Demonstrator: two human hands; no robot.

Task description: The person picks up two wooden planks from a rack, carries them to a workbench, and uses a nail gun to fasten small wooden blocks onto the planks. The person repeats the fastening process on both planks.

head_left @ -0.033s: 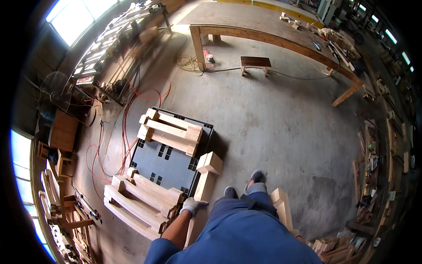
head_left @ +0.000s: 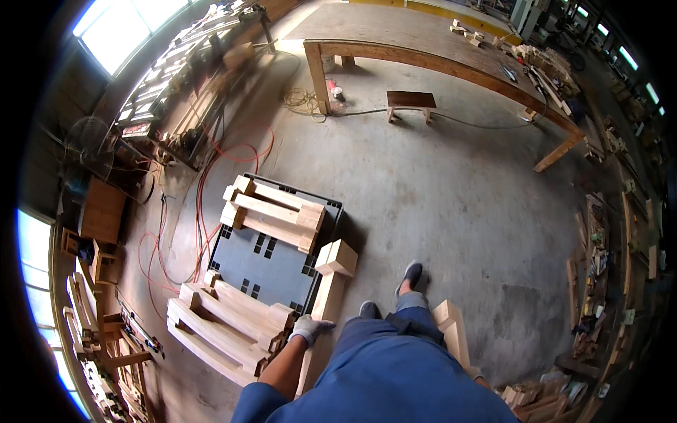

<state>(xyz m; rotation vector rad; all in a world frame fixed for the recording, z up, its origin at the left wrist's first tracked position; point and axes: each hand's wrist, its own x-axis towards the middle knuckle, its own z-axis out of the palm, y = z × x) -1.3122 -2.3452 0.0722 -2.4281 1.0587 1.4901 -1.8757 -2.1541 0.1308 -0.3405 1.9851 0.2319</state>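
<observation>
The person's left hand (head_left: 310, 328), in a pale work glove, closes its fingers around the side of a long pale wooden piece with a square block fixed at its far end (head_left: 330, 282), which stands tilted against the near right corner of a black plastic pallet with slotted holes (head_left: 271, 264) on the grey concrete floor (head_left: 451, 204). The right hand is hidden behind the blue-clad body, so I cannot tell how it stands, though a second pale wooden piece with a blocky end (head_left: 453, 330) rises just beside the right hip. On the pallet's far edge lies a stack of pale timber frames with end blocks (head_left: 273, 211), and a second stack of the same kind (head_left: 229, 328) lies across its near left corner, just beside the gloved hand. Red hoses (head_left: 211, 183) loop over the floor left of the pallet. Well beyond, a long wooden workbench (head_left: 451, 60) stands with a small dark wooden stool (head_left: 411, 102) before it.
</observation>
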